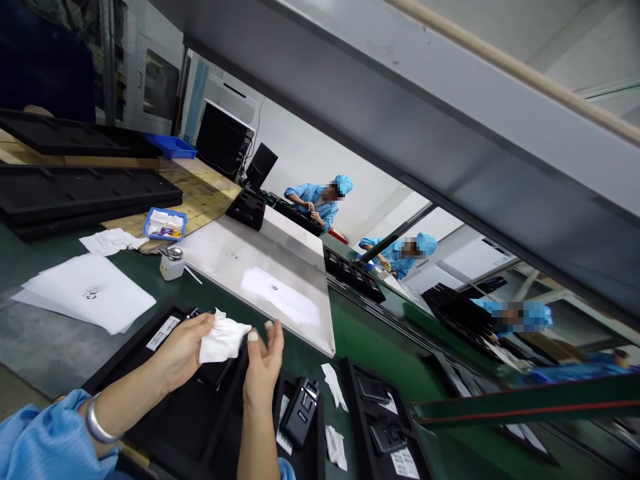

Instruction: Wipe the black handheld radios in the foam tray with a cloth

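My left hand [183, 350] pinches a crumpled white wipe [223, 339] above a black foam tray [175, 420]. Close to the wipe's right edge is my right hand [265, 353], its fingers apart and nothing in its grasp. Behind the wipe, a dark device [215, 377] lies partly hidden in the tray. To the right of my right wrist, a black handheld radio [301, 412] rests in a tray compartment, with a white paper slip under it. A label with barcodes [163, 333] lies at the tray's far left.
White sheets [95, 293] lie at left, near a pump bottle [173, 263] and a small blue box [165, 225]. Two used wipes, one a crumpled wipe [336, 448], sit beside another device tray [360, 413]. A grey shelf [350, 120] hangs overhead. Several co-workers in blue sit beyond.
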A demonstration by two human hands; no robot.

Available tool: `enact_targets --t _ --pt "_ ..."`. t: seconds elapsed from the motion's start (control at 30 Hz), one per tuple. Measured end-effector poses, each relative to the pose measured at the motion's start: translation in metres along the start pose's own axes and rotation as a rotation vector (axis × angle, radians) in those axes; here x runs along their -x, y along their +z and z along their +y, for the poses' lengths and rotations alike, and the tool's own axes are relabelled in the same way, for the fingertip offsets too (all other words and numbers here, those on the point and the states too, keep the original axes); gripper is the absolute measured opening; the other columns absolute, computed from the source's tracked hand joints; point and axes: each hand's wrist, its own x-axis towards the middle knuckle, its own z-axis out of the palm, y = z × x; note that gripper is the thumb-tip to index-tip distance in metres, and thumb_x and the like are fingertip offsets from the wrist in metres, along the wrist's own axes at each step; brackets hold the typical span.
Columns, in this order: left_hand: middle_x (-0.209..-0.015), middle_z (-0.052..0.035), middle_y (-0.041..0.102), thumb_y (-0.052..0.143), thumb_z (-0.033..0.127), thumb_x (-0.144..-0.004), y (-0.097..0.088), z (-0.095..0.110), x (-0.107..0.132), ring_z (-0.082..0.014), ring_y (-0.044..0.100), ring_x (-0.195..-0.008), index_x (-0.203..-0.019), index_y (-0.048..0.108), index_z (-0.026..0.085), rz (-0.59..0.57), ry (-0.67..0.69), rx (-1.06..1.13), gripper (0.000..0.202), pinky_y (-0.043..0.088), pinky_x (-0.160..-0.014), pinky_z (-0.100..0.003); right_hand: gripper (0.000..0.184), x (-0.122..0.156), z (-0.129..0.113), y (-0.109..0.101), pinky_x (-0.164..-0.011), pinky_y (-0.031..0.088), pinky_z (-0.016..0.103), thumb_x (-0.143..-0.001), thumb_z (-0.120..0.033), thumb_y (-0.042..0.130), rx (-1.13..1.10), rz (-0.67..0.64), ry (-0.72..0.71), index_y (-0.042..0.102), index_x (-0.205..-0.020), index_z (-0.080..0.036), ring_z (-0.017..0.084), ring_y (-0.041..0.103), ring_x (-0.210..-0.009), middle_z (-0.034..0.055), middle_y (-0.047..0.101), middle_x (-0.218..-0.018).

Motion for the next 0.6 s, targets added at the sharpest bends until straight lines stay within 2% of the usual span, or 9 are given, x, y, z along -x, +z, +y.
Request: enact_targets --t 0.07,0.13,0.23,0.3,0.37,0.43,0.47,0.53,0.6 --pt "-0.088 -0.0096 0.075 0.068 0.012 -0.085 -0.001 -0.003 0.000 -0.0213 0.073 -0.076 -0.091 0.070 0.013 -0.015 -0.015 -0.009 0.006 0.060 -0.067 -0.029 0.087 0.002 0.006 -0.003 -0.098 0.052 0.043 -0.082 -0.058 0.066 -0.100 -0.116 0.153 0.031 -0.152 -0.019 0.026 0.064 -0.118 0.0193 0.055 -0.141" --pt "-0.089 -0.0095 0.075 0.069 0.012 -0.084 -0.003 -0.006 0.000 -0.0205 0.073 -0.075 -0.091 0.070 0.013 -0.021 -0.028 -0.022 0.007 0.059 -0.066 -0.028 0.086 0.006 0.007 -0.004 -0.092 0.055 0.040 -0.081 -0.057 0.069 -0.182 -0.193 0.209 0.034 -0.150 -0.019 0.024 0.067 -0.110 0.0160 0.065 -0.128" --pt "-0.090 -0.0091 0.075 0.071 0.014 -0.084 -0.007 -0.009 0.000 -0.0191 0.072 -0.074 -0.092 0.071 0.013 -0.009 -0.043 -0.048 0.008 0.058 -0.064 -0.025 0.085 0.012 0.002 -0.002 -0.088 0.056 0.038 -0.075 -0.042 0.080 -0.215 -0.129 0.099 0.038 -0.147 -0.024 0.020 0.069 -0.100 0.0116 0.066 -0.123" --pt "-0.094 -0.0087 0.075 0.073 0.019 -0.083 -0.011 -0.010 0.001 -0.0193 0.072 -0.079 -0.098 0.072 0.014 0.004 -0.049 -0.058 0.016 0.058 -0.066 -0.025 0.084 0.015 0.000 -0.002 -0.085 0.056 0.036 -0.073 -0.034 0.081 -0.212 -0.070 0.015 0.040 -0.146 -0.025 0.018 0.069 -0.094 0.0105 0.065 -0.123" --pt "-0.096 -0.0070 0.075 0.078 0.024 -0.081 -0.016 -0.009 0.005 -0.0198 0.072 -0.082 -0.118 0.068 0.020 -0.020 -0.052 -0.089 0.038 0.057 -0.067 -0.026 0.082 0.017 -0.001 -0.003 -0.083 0.057 0.036 -0.075 -0.031 0.080 -0.192 -0.045 -0.029 0.041 -0.147 -0.026 0.017 0.069 -0.091 0.0116 0.063 -0.127" --pt "-0.094 -0.0048 0.075 0.084 0.025 -0.074 -0.020 -0.008 0.009 -0.0189 0.071 -0.079 -0.136 0.058 0.027 -0.112 -0.029 -0.166 0.066 0.055 -0.067 -0.025 0.078 0.020 -0.001 -0.005 -0.082 0.057 0.036 -0.078 -0.032 0.078 -0.155 -0.036 -0.046 0.042 -0.147 -0.026 0.018 0.069 -0.091 0.0130 0.063 -0.130" --pt "-0.093 -0.0047 0.075 0.087 0.025 -0.070 -0.021 -0.008 0.011 -0.0182 0.070 -0.078 -0.138 0.056 0.027 -0.165 -0.007 -0.215 0.074 0.054 -0.067 -0.024 0.075 0.021 -0.001 -0.007 -0.084 0.057 0.037 -0.079 -0.032 0.077 -0.141 -0.037 -0.046 0.044 -0.146 -0.025 0.018 0.069 -0.094 0.0132 0.063 -0.130" --pt "-0.095 -0.0063 0.076 0.090 0.021 -0.063 -0.023 -0.007 0.015 -0.0174 0.069 -0.080 -0.132 0.063 0.022 -0.234 0.052 -0.316 0.074 0.052 -0.071 -0.023 0.068 0.025 -0.001 -0.009 -0.091 0.056 0.040 -0.080 -0.033 0.076 -0.128 -0.054 -0.039 0.050 -0.142 -0.022 0.021 0.069 -0.102 0.0132 0.067 -0.126" --pt "-0.100 -0.0086 0.076 0.090 0.017 -0.058 -0.024 -0.007 0.017 -0.0193 0.069 -0.085 -0.119 0.072 0.017 -0.211 0.103 -0.412 0.063 0.051 -0.076 -0.024 0.063 0.028 -0.001 -0.011 -0.098 0.053 0.044 -0.078 -0.033 0.078 -0.115 -0.096 -0.034 0.057 -0.136 -0.019 0.024 0.067 -0.111 0.0141 0.069 -0.123"
